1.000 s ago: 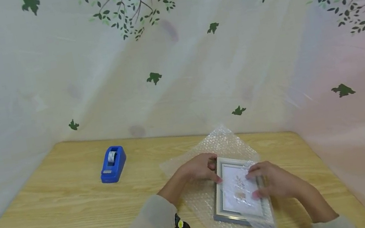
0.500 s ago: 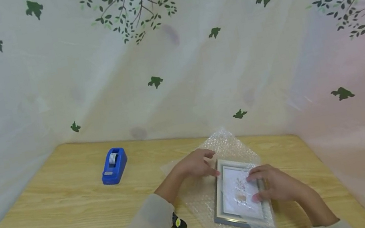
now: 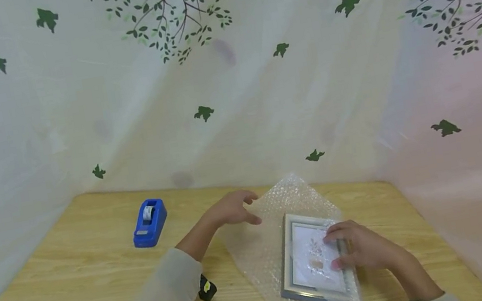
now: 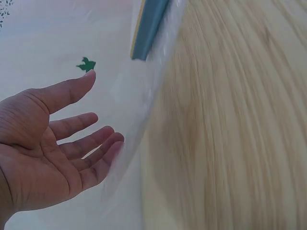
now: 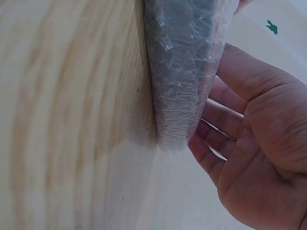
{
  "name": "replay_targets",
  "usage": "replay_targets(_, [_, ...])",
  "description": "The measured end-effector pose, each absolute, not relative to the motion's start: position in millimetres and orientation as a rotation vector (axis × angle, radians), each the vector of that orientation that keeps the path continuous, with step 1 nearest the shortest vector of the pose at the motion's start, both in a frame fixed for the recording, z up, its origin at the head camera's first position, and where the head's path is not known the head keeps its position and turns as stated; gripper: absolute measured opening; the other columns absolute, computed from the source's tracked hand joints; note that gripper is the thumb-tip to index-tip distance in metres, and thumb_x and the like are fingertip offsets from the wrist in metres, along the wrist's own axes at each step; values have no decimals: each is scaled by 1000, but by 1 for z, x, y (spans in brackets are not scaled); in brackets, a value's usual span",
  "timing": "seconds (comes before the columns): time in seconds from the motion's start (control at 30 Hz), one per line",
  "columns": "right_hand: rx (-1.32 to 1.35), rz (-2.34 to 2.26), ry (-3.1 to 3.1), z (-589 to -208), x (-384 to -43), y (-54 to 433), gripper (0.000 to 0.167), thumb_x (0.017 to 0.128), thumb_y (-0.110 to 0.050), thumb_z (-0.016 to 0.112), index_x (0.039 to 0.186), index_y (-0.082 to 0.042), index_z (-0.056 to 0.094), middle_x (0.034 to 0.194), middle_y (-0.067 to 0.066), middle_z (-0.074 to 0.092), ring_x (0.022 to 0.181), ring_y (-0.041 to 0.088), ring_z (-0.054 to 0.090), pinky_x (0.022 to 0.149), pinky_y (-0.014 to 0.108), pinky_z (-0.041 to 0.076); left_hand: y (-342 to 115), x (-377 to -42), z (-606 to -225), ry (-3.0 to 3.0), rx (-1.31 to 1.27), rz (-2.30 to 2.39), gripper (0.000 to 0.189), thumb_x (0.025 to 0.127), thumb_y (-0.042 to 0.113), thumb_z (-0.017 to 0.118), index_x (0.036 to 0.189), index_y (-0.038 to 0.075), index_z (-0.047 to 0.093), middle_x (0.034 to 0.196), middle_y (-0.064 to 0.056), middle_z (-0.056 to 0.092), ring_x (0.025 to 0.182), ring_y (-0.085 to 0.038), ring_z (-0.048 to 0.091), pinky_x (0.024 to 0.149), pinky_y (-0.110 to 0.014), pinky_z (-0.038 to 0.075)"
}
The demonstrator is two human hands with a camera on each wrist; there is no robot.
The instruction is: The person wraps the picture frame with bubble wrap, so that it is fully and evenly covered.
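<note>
A picture frame (image 3: 315,256) with a pale gold and grey border lies face up on a sheet of bubble wrap (image 3: 259,255). The wrap's right part is folded over the frame's right edge. My right hand (image 3: 366,246) rests on that folded flap, thumb and fingertips pressing it against the picture. In the right wrist view the bubble wrap (image 5: 180,81) covers the frame's side, with the fingers along it. To the frame's left, my left hand (image 3: 232,210) is over the wrap's left corner, fingers spread and apart from the frame. The left wrist view shows its fingers (image 4: 86,143) loosely bent, holding nothing.
A blue tape dispenser (image 3: 149,223) with a roll of tape stands at the back left of the wooden table (image 3: 100,283). Behind the table hangs a pale curtain (image 3: 231,93) printed with leaves and branches.
My left hand has let go of the frame's left edge and moved left, over the bubble wrap's left corner. The right hand has stayed on the folded flap.
</note>
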State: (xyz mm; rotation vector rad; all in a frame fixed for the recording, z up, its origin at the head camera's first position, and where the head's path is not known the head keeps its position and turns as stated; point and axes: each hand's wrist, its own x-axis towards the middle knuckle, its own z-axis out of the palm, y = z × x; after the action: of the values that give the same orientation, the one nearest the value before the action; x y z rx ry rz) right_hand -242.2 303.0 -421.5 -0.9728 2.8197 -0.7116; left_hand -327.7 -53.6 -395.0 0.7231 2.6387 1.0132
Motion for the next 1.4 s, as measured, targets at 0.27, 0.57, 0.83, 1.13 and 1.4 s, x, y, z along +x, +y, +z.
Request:
replay_targets(0.27, [-965,-691,2823,-422,-242,301,55,81,-43,84,122,-7,73,133,16,63,127,47,51,104,68,40,-99,-330,-399,2692,709,865,59,95,27,74,142,-3,55,131,-21,64,123,-36,60,100,-48,50])
replay_targets(0.57, [-954,-700,2816,-423,-242,302,57,82,-45,83,123,-7,72,134,16,62,128,48,50,103,69,40,-137,-330,-409,2395,661,1139,50,106,24,57,148,-4,49,126,-17,65,89,-24,66,78,-38,59])
replay_targets(0.83, [-944,-690,2829,-424,-242,302,56,81,-44,84,122,-8,73,133,16,63,128,47,51,103,68,40,-155,-325,-411,2132,681,1317,49,106,19,53,152,2,46,144,-19,53,106,-28,66,92,-45,57])
replay_targets(1.13, [-962,-691,2822,-421,-241,302,58,81,-45,83,123,-6,72,133,17,62,128,48,50,103,69,40,-153,-322,-414,2097,890,1317,48,97,-2,61,144,-1,53,140,-20,55,112,-33,66,89,-50,58])
replay_targets(1.4, [-962,-691,2831,-423,-241,303,57,81,-45,83,122,-6,72,133,17,62,128,47,51,104,68,39,-128,-325,-412,2130,1024,1441,21,100,13,67,118,3,63,120,-18,62,109,-31,65,89,-44,58])
